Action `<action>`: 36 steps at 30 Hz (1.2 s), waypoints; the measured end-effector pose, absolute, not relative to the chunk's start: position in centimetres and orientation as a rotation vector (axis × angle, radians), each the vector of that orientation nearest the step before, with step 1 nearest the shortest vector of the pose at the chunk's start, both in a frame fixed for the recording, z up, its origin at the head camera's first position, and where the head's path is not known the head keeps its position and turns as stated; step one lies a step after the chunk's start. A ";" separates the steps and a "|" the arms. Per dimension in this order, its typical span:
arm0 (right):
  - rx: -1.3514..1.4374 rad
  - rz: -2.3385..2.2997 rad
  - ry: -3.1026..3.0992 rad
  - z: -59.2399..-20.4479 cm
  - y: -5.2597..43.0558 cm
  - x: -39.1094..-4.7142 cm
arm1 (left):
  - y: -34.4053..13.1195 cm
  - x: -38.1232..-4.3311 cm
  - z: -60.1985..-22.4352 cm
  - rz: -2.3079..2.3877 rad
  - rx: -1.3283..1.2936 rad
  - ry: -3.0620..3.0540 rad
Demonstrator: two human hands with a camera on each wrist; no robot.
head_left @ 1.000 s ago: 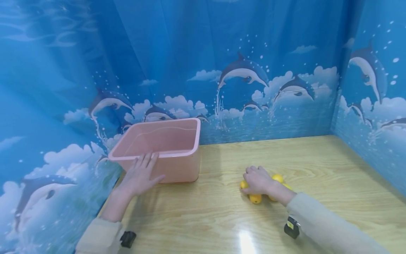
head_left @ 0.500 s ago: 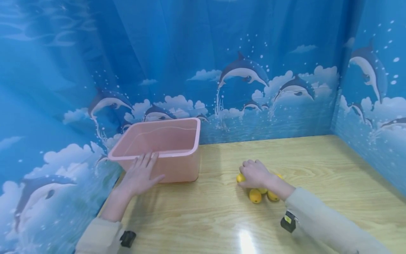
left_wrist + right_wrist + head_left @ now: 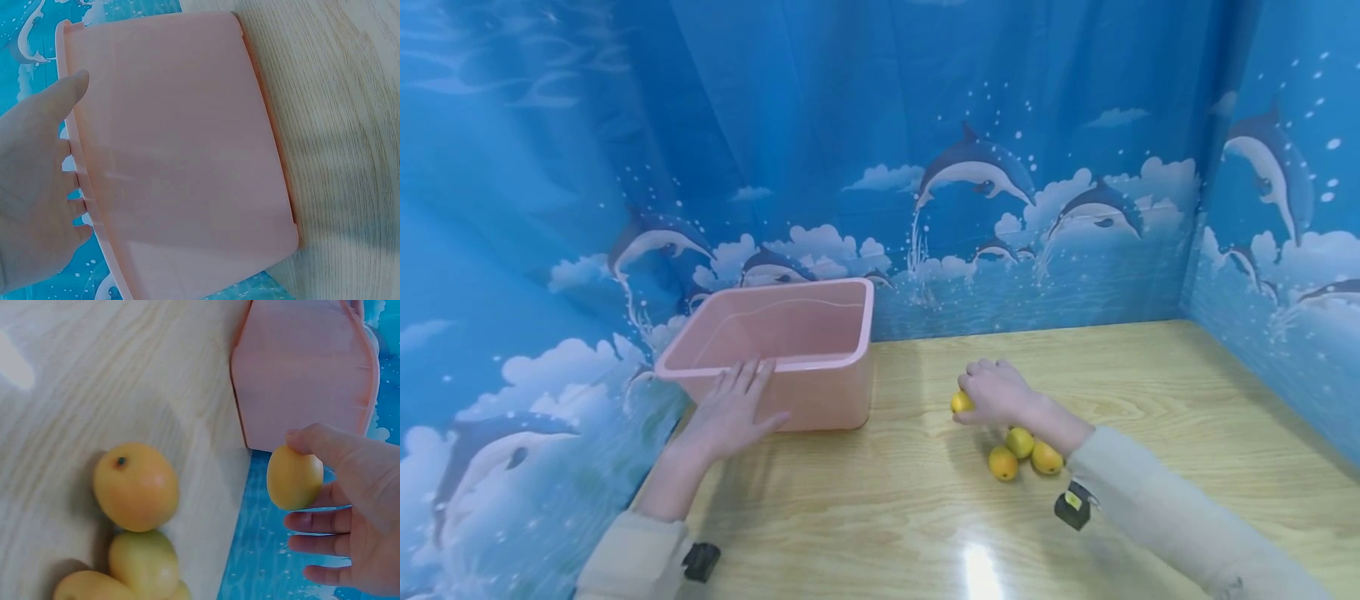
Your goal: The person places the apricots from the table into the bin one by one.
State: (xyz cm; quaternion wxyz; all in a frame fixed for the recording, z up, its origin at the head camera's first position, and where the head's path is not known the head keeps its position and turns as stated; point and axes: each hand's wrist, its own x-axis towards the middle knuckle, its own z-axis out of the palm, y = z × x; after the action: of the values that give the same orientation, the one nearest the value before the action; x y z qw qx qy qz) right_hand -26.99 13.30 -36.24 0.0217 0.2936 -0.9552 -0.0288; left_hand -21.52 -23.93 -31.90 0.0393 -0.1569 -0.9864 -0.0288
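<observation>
My right hand (image 3: 996, 393) pinches a yellow mango (image 3: 295, 478) between thumb and forefinger, with the other fingers extended below it. In the head view this hand hovers just beyond a small group of mangoes, among them one orange-tinged mango (image 3: 136, 487) and a greener mango (image 3: 144, 565) touching it. At the left, my left hand (image 3: 730, 417) rests with straight fingers on the near rim of a pink plastic bin (image 3: 827, 392). Its thumb (image 3: 76, 87) lies against the bin's outer wall in the left wrist view. The visible inside of the bin shows only bare pink wall.
A light wood-grain table (image 3: 880, 517) carries the bin and the fruit. Blue dolphin-print curtains (image 3: 880, 167) stand along its back and sides. A black wrist camera (image 3: 1072, 505) hangs under the right sleeve.
My right hand has lifted a mango from the group and moved slightly left and away, uncovering the mangoes behind it. The left hand and bin have stayed put.
</observation>
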 end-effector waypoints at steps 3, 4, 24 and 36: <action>0.922 -0.085 -2.955 -35.6 13.2 -27.1 | -24.0 -21.5 -31.9 -0.092 -0.472 -3.029; 0.926 -0.081 -2.952 -35.3 13.1 -27.2 | -24.0 -21.6 -31.9 -0.090 -0.471 -3.030; 0.999 -0.013 -2.809 -31.7 11.0 -28.4 | -23.9 -21.9 -32.5 -0.119 -0.431 -3.066; 0.970 -0.045 -2.791 -29.3 8.9 -29.2 | -23.8 -21.7 -32.3 -0.112 -0.403 -3.048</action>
State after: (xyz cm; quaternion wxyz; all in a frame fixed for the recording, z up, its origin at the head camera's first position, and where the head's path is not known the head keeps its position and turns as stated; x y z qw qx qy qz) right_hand -29.17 8.86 -29.32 0.0933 0.3268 -0.9404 -0.0151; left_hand -21.74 -23.84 -32.34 0.0325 -0.1310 -0.9902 -0.0365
